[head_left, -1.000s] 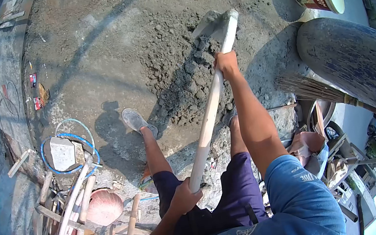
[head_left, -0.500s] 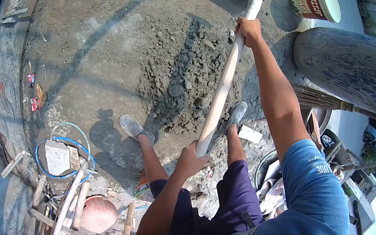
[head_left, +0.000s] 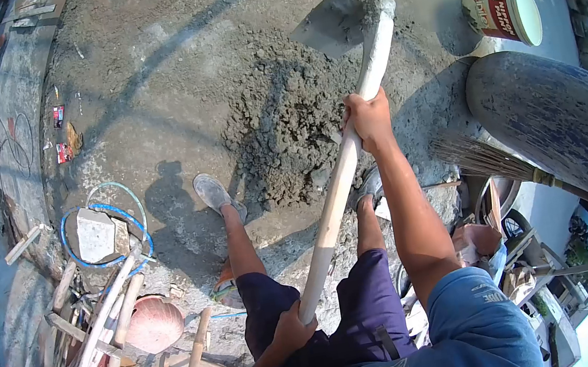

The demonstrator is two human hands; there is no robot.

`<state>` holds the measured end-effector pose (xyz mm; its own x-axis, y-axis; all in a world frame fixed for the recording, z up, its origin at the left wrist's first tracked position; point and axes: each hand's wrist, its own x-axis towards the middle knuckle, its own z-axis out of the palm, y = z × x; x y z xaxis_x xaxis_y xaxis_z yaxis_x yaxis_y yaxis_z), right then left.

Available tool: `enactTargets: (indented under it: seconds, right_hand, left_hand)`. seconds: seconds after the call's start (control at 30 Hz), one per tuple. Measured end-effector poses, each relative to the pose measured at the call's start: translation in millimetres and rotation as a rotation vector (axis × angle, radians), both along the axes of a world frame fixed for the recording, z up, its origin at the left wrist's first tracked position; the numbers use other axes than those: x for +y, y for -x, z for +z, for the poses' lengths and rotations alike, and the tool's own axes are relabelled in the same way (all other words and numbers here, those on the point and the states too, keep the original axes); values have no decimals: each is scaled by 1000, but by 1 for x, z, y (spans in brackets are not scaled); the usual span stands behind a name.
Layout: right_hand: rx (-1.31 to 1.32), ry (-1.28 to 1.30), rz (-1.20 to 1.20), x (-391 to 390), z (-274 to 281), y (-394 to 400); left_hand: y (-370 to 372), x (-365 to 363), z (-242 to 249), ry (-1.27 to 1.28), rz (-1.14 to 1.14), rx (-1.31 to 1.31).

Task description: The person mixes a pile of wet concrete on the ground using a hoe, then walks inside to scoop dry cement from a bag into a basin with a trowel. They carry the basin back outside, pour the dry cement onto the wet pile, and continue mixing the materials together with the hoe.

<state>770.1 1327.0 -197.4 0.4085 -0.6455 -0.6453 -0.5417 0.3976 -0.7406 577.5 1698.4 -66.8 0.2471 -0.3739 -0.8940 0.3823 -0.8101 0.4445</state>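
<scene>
Both my hands grip the long wooden handle of a hoe [head_left: 335, 204]. My left hand [head_left: 294, 328] is wrapped round the handle's end, close in front of my thighs. Farther up the shaft, my right hand [head_left: 369, 119] is closed round it, below the head. The wide metal hoe blade [head_left: 332, 24] lies at the far edge of a heap of damp, crumbly mortar mix [head_left: 289, 127]. My shoes stand at the near side of the heap, and the handle crosses over my right shoe [head_left: 368, 186].
To the right stand a paint bucket [head_left: 501, 14], an upturned dark wheelbarrow tub [head_left: 547, 119] and a stick broom [head_left: 487, 154]. On the left lie a blue hose [head_left: 68, 251] around a stone slab [head_left: 95, 234], a wooden ladder [head_left: 98, 349] and a pink basin [head_left: 154, 324].
The hoe has come back toward me and to the left, its blade now at the heap's far edge. Both hands have moved nearer my body with the handle.
</scene>
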Motion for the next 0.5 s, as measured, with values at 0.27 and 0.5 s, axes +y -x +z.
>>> enactTargets:
  seconds: [0.27,0.5]
  right_hand:
    - [387,4,417,-21,-159,-90]
    - [344,-234,31,150,-96,84]
  left_hand:
    - [-86,-112,-2,-85,302,315]
    - [4,61,95,-188,-88,102]
